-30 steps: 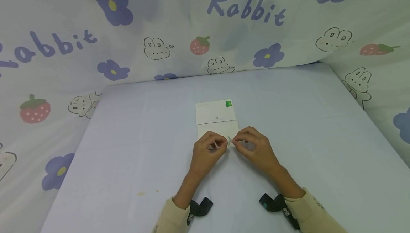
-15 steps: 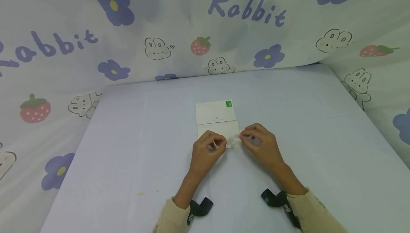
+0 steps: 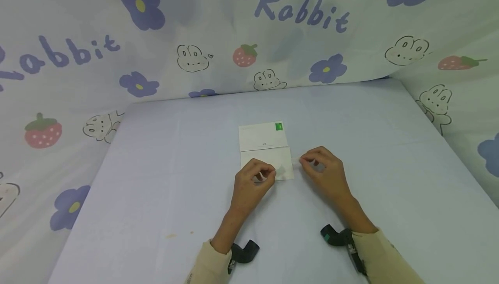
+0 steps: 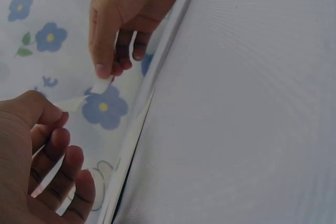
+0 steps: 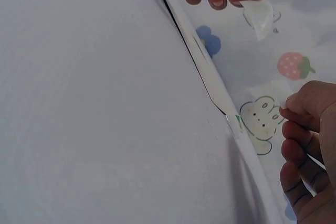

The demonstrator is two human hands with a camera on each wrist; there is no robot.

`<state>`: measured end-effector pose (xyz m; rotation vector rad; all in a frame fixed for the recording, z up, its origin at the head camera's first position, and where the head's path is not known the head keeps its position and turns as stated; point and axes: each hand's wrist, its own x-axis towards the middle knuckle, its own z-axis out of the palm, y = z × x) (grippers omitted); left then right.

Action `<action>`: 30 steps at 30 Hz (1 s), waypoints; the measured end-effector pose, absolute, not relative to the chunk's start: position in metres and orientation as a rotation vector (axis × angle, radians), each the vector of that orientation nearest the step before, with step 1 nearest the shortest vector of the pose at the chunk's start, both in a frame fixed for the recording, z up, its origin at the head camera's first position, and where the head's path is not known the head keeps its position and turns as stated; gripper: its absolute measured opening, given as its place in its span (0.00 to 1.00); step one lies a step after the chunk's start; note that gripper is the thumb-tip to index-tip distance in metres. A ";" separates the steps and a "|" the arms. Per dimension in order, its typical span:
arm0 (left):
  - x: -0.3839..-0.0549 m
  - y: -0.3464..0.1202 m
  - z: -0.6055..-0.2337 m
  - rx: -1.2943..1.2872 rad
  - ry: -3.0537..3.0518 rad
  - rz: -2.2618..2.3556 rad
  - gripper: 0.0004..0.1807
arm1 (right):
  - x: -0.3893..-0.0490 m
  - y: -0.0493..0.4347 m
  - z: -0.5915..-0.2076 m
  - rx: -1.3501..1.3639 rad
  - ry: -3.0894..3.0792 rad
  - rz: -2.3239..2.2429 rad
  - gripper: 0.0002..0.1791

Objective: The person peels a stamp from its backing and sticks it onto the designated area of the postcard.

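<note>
In the head view, my left hand pinches a small pale, film-like piece between thumb and index finger. My right hand, to its right, pinches another thin whitish piece. The right wrist view shows the left hand's piece as whitish and curved, and the right hand's piece as nearly see-through. A gap separates the two hands. Below them lies a white envelope-like paper with a green stamp-like square and a plain lower panel, partly covered by my left hand.
A white cloth covers the table, with small yellowish stains at the front left. Behind hangs a printed curtain with rabbits, strawberries and flowers. Black camera mounts sit at both wrists.
My right hand has moved right and slightly away from the left, drawing a thin whitish piece apart from the one in the left hand. The left hand and the envelope-like paper have stayed put.
</note>
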<state>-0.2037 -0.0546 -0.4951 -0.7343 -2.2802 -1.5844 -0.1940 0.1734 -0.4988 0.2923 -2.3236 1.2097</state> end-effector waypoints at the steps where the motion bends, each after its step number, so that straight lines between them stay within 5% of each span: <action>1: -0.204 -0.055 -0.495 -0.735 -2.280 -1.581 0.03 | -0.195 0.175 -0.500 0.277 -2.327 1.208 0.05; 30: -0.205 -0.054 -0.494 -0.730 -2.300 -1.578 0.03 | -0.197 0.184 -0.504 0.130 -2.665 1.023 0.05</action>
